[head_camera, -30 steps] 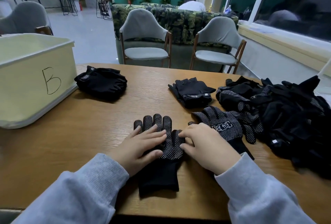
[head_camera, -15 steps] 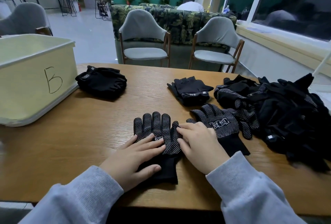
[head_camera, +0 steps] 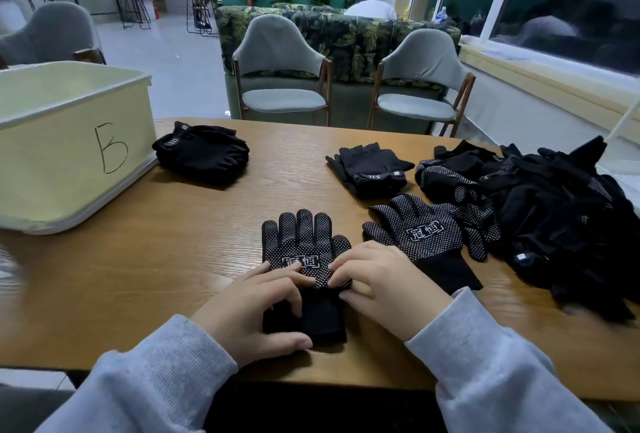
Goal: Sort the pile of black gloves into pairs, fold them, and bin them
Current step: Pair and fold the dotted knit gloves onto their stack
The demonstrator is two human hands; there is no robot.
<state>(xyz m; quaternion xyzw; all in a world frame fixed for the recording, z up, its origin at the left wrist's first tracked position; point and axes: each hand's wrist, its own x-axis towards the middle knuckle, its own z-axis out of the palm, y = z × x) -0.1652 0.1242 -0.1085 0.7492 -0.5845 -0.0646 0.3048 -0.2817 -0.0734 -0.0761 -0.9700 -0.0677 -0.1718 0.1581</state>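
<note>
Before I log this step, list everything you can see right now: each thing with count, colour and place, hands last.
dotted glove: one, black with white dots, flat at table centre under both hands.
second dotted glove: one, black with white dots, just right of it.
glove pile: count unclear, black, right side of table.
fingerless glove bundle: one, black, far centre-right.
folded glove bundle: one, black, beside the bin.
bin: one, pale yellow, marked B, left side of table.
table: one, brown wood.
chairs: two grey ones behind the table, part of a third far left.
sofa: one, green leaf print, behind the chairs.
left hand: on the glove's cuff.
right hand: on the glove's palm.
</note>
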